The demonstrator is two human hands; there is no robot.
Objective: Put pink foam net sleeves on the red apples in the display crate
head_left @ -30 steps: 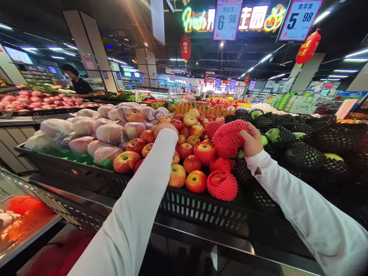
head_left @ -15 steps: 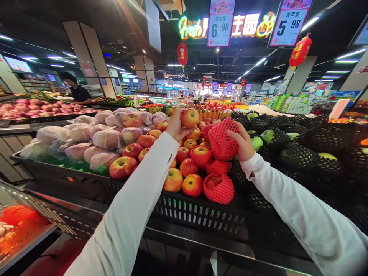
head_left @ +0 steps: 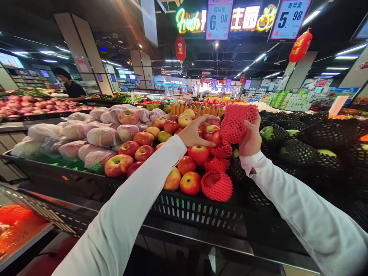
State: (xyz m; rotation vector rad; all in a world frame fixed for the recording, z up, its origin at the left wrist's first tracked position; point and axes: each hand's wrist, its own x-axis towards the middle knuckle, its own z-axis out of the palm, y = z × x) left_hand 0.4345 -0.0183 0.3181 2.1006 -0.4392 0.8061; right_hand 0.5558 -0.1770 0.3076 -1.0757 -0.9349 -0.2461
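One apple (head_left: 212,133) in left hand (head_left: 195,134), one red foam net (head_left: 237,122) in right hand (head_left: 251,138). Four netted apples (head_left: 217,185) at crate's right end; loose ones too many to count. Both arms stretched forward, white sleeves. Left fingers wrapped around apple, red with yellow patch, lifted above pile. Right fist closed on net, mouth just beside apple. Black crate (head_left: 198,211) below.
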